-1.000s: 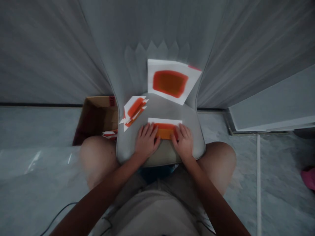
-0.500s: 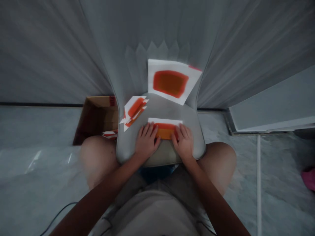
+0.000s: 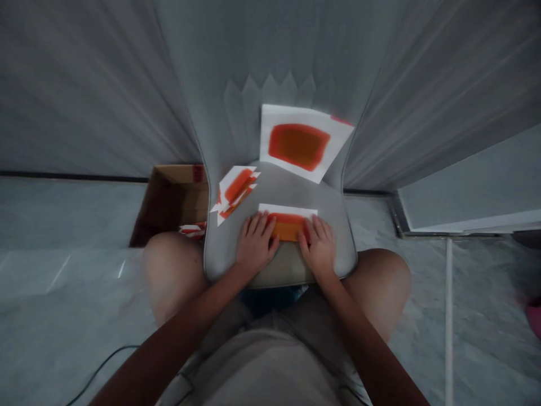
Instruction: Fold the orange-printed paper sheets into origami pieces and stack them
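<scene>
A white sheet with a red and orange print [image 3: 287, 225] lies near the front of a grey chair seat [image 3: 279, 189], its lower edge straight like a fold. My left hand [image 3: 256, 241] rests flat on its left end with the fingers spread. On the right end lies my right hand [image 3: 319, 243], fingers also apart and pressing on the sheet. Behind them a larger white sheet with a red-orange patch [image 3: 298, 146] leans against the chair's backrest. Several folded red and white pieces [image 3: 236, 190] are piled at the seat's left edge.
An open cardboard box [image 3: 163, 206] stands on the floor left of the chair, with red and white pieces [image 3: 192, 229] in it. My knees flank the seat. A cable [image 3: 103, 363] lies at the lower left, and a pink object [image 3: 535, 318] shows at the far right.
The whole view has shifted slightly, so everything appears a little further right. Both hands remain on the sheet in nearly the same pose.
</scene>
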Motion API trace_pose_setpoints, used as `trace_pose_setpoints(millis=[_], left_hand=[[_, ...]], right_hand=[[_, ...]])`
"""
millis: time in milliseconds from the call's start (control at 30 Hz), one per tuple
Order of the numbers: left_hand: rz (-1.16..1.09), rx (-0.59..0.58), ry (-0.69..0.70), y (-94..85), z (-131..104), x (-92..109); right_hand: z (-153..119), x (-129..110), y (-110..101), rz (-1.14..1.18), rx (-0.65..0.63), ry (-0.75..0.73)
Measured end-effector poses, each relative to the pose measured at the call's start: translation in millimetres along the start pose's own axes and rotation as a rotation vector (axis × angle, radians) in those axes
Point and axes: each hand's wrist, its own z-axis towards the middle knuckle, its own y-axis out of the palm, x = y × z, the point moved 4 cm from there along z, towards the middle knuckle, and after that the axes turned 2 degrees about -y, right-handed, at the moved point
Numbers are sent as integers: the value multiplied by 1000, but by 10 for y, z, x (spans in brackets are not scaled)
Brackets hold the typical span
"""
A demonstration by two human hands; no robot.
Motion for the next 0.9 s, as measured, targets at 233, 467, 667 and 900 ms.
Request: trace_pose_setpoints(millis=[233, 467, 667, 900], left_hand=[[4, 22, 12, -12, 3, 10], [105, -118, -35, -8, 16, 25], [107, -167, -50, 7, 0, 2], [79, -156, -25, -56, -45, -145]], right_hand=[[-7, 5, 16, -6, -16, 4], [25, -26, 16, -68, -84, 29], [0, -48, 38, -136, -185, 38], [-60, 42, 16, -187, -215, -7]])
